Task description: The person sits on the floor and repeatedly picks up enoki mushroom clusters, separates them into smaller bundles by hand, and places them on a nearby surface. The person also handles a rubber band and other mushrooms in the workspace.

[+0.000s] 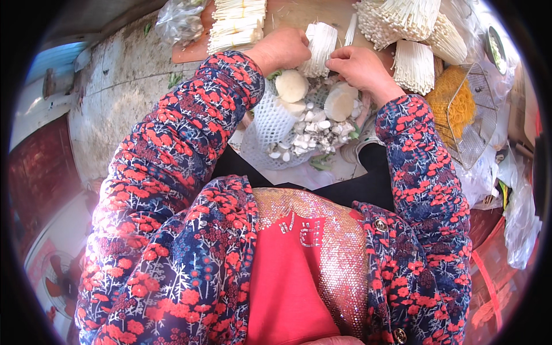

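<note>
A white bunch of enoki mushrooms lies at the near edge of a brown board, its caps towards me. My left hand is curled against the bunch's left side, with its fingertips hidden. From the right, my right hand pinches at the bunch's edge with thumb and forefinger. Whether a band runs between the hands is too small to tell. Beyond my right hand lies a thin loose strip of enoki stems. Just below both hands, a white foam net holds round cut mushroom bases and small mushroom pieces.
Banded enoki bundles are stacked at the board's left, beside a clear plastic bag. At right are piled enoki bunches, a separate bunch and a wire basket with yellow loops, apparently rubber bands. A fan stands lower left.
</note>
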